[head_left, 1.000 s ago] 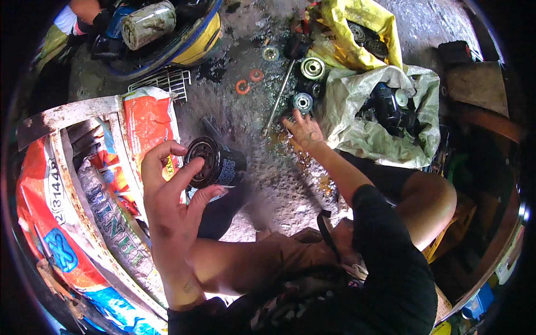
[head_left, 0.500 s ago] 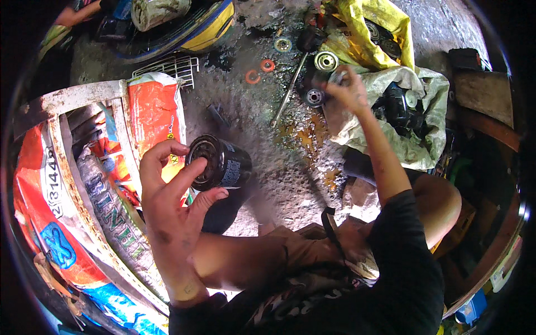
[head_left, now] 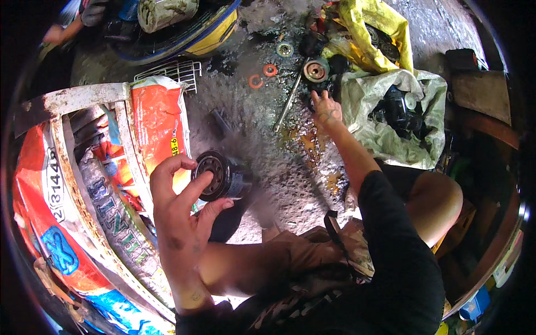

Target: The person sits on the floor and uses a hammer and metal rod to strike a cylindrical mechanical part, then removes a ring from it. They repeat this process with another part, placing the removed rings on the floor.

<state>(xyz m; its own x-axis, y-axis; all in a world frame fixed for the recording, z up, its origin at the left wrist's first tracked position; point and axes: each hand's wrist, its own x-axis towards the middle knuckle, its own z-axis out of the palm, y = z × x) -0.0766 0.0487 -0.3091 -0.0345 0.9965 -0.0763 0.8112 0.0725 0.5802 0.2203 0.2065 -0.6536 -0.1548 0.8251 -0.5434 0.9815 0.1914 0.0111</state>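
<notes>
My left hand holds a black cylindrical filter on its side, index finger on the holed end, thumb at the lower rim. My right hand reaches forward with fingers apart, their tips at dark parts partly hidden beside the pale sack. Just beyond those fingertips is a filter with a rusty-centred round top. A metal rod lies left of my right hand. Two orange rings and a small metal disc lie on the wet floor.
A rusty white frame with red sacks stands at left, beside a wire rack. A yellow sack and wooden board are behind at right. A yellow tub stands upper left, near another person's hand.
My right hand rose toward the back among the filters, then came down lower and left. A rusty-centred filter top now shows there. My left hand still holds the black filter.
</notes>
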